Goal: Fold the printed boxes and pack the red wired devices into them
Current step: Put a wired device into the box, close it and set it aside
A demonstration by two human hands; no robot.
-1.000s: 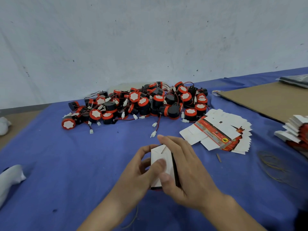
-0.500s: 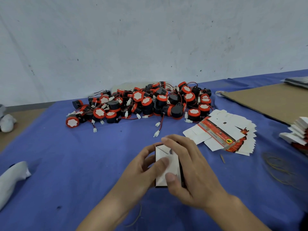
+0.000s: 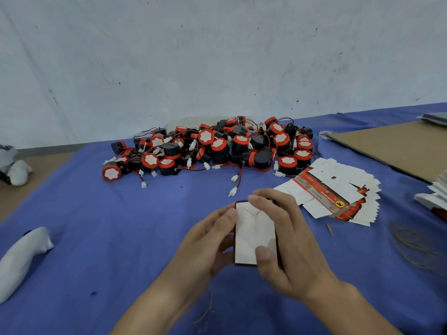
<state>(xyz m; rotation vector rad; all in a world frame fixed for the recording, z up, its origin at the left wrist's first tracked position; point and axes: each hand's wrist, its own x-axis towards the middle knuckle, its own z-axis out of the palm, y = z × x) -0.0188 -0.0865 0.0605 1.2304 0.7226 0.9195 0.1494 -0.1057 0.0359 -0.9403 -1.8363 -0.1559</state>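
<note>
While one box is held just above the table, its white end flaps look folded in; contents cannot be seen. The left hand grips its left edge; the right hand clasps its right side. Judging by the pile of red wired devices and the stack of flat printed boxes beyond, most packing remains.

One folded box; red wired devices, dozens; one cardboard sheet.
</note>
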